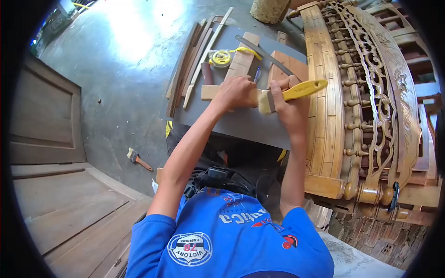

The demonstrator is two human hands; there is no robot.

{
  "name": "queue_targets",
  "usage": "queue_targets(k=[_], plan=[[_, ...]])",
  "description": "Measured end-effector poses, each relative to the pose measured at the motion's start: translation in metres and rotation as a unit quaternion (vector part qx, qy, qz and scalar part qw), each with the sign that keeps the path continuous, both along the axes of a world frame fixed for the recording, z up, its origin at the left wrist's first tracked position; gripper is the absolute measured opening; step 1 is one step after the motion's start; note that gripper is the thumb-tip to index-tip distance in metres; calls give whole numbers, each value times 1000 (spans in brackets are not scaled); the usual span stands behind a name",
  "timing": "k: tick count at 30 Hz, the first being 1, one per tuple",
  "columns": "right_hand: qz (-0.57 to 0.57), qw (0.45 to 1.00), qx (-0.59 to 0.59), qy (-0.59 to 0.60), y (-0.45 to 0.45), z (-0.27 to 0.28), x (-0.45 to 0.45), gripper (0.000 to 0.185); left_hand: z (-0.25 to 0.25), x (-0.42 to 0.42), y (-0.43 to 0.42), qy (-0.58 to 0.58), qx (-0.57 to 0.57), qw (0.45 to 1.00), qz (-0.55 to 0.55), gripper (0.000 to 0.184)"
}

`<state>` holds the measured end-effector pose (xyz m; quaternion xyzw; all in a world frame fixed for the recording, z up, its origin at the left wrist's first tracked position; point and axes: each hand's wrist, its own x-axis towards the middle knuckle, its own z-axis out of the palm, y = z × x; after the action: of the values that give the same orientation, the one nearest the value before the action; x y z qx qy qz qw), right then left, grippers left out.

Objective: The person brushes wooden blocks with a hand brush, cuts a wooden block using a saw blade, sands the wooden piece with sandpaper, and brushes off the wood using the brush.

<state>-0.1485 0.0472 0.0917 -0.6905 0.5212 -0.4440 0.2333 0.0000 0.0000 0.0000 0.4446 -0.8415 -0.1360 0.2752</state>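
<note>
My left hand (237, 91) is closed around a short light wooden block (210, 93), whose ends show on both sides of the fingers. My right hand (293, 103) grips a paintbrush (305, 90) with a yellow handle; its pale bristles point left, close to the block. Whether bristles and wood touch, I cannot tell. Both hands are above a grey work board (259, 128). Just beyond them lie a notched wooden piece (242, 62), a blue pen (257, 74), a yellow tape measure (220, 58), a long metal file (264, 53) and a larger wooden block (289, 65).
Several wooden strips (190, 65) line the board's left side. A carved wooden bench (324, 102) with turned spindles stands close on the right. Wooden panels (69, 204) lie at the left. Another brush (139, 160) rests on the concrete floor (120, 102).
</note>
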Motion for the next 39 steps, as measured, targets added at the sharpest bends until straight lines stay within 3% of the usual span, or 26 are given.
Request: queue_targets(k=[2, 3, 5, 6, 10, 13, 14, 16, 39], plan=[[-1, 996, -77, -41, -2, -2, 1, 18, 0, -5, 6, -5, 33, 999, -3, 40], [-24, 998, -38, -37, -17, -14, 10, 18, 16, 13, -7, -58, 20, 998, -4, 40], [-52, 992, 89, 77, -27, -44, -4, 19, 13, 4, -2, -56, 42, 998, 3, 40], [-26, 992, 74, 102, -22, -37, -9, 21, 10, -1, 1, -20, 13, 1000, -3, 39], [-22, 999, -28, -6, -9, -18, 2, 22, 7, -1, -3, -34, 14, 999, -7, 40], [-60, 995, 39, 70, -15, -33, 0, 23, 9, -1, 0, -44, 18, 999, -11, 40], [-53, 998, -23, 24, -20, -52, -3, 22, 9, -2, 1, -26, 5, 1000, -8, 39], [-39, 998, -29, 36, -19, -47, -4, 21, 6, -2, 2, 9, -23, 1000, 0, 37], [-29, 997, 56, 31, -21, -37, -11, 26, 15, -1, 1, -50, 34, 998, -18, 50]])
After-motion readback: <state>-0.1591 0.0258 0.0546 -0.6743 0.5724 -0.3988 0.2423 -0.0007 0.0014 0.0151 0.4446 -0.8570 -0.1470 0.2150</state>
